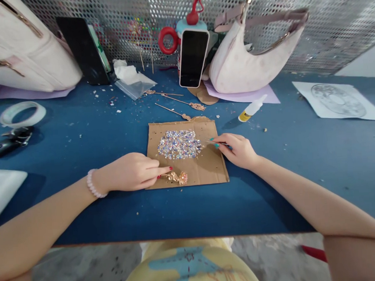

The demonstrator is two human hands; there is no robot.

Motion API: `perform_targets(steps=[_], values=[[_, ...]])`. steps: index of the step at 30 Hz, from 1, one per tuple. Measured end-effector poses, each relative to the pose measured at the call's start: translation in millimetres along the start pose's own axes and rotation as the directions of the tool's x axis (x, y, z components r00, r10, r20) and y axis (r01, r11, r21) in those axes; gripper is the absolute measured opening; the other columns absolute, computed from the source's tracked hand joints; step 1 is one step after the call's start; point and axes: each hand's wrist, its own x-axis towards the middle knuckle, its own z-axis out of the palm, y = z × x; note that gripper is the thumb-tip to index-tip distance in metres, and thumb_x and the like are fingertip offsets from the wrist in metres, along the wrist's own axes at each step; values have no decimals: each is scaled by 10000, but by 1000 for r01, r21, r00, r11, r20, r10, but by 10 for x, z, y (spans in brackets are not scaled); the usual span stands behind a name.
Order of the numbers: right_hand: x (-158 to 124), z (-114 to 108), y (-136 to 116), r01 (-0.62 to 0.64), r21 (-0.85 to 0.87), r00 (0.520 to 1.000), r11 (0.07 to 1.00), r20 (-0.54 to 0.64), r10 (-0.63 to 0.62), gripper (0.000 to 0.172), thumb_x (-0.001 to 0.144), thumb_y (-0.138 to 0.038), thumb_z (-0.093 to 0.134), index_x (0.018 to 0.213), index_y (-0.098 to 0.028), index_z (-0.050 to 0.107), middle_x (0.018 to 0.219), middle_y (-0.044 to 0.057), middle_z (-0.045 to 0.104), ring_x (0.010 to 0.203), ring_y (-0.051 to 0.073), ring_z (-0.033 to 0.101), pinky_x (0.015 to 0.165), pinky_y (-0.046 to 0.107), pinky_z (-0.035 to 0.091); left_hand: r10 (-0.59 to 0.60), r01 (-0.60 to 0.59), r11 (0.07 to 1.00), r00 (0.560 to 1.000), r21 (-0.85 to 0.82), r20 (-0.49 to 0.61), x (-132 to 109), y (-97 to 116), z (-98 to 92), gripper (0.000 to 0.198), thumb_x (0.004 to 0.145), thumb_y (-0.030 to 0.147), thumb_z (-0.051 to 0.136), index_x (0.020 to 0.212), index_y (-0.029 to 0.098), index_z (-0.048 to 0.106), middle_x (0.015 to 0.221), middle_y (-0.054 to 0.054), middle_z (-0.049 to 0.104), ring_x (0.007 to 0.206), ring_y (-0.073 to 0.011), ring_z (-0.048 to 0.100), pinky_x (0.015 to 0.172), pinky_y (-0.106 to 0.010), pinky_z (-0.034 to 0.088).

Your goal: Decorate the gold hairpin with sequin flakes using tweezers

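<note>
A cardboard sheet (204, 173) lies on the blue table with a patch of small blue, white and clear rhinestones (179, 144) spread over it. My left hand (136, 172) rests at its lower left edge, fingers closed on a gold hairpin (174, 177) with a pinkish flower at its end. Part of the hairpin is hidden under the hand. At the sheet's right edge, my right hand (239, 150) pinches a pair of thin tweezers (217, 143), whose tips point left toward the rhinestones. Whether the tips hold a stone is too small to tell.
Behind the cardboard lie several gold hairpins (197, 106). A glue bottle (251, 109) stands at right, a tape roll (22, 114) lies left. Toward the mesh panel are a phone (194, 58), a black tablet-like slab (82, 50), a white handbag (243, 67) and a larger bag (24, 44).
</note>
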Motion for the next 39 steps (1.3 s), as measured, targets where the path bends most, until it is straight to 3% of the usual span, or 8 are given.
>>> perform_targets(steps=[14, 21, 28, 32, 36, 39], values=[[-37, -17, -71, 67, -66, 997, 996, -36, -70, 257, 1078, -229, 534, 1149, -277, 777, 1013, 84, 876, 922, 261, 850, 876, 423, 714, -41, 41, 999, 999, -36, -1, 36, 36, -10, 359, 1088, 172, 538, 1393, 179, 726, 771, 5, 712, 596, -140, 608, 562, -318, 404], [-25, -5, -82, 158, -94, 987, 983, -26, -161, 240, 1080, -202, 547, 1119, -278, 771, 900, 56, 866, 818, 242, 840, 782, 383, 702, -29, 28, 999, 999, -36, -22, 33, 54, 28, 345, 1118, 157, 481, 1394, 134, 687, 749, 19, 683, 558, -141, 573, 546, -341, 402], [-49, -42, -144, -5, -14, 1000, 1000, -24, 5, 263, 1059, -208, 556, 1151, -298, 786, 1040, 65, 884, 929, 254, 863, 862, 406, 728, -63, 60, 991, 998, -120, -19, 8, 55, 28, 383, 1097, 132, 495, 1447, 147, 650, 765, 24, 675, 590, -144, 606, 548, -332, 411], [-36, -76, -194, -57, 49, 998, 997, -38, 59, 252, 1058, -229, 566, 1096, -303, 804, 997, 51, 882, 896, 244, 862, 854, 396, 730, -64, 60, 990, 998, -126, -27, 27, 61, 14, 390, 1130, 143, 437, 1472, 133, 625, 741, 27, 652, 580, -151, 588, 548, -336, 409], [-6, -103, -260, -183, 234, 979, 955, -49, 199, 195, 1073, -300, 621, 1031, -276, 810, 943, 36, 864, 723, 180, 820, 710, 319, 703, -65, 62, 996, 997, -65, -35, 58, 89, -5, 370, 1161, 157, 380, 1411, 115, 649, 737, 27, 658, 586, -152, 596, 569, -342, 435], [27, -103, -333, -285, 394, 944, 874, -44, 328, 234, 1022, -476, 753, 936, -263, 795, 884, 43, 838, 681, 179, 791, 623, 311, 680, -72, 73, 997, 996, 23, -56, 85, 122, -24, 352, 1166, 163, 389, 1354, 101, 680, 711, 32, 642, 578, -156, 595, 564, -353, 436]])
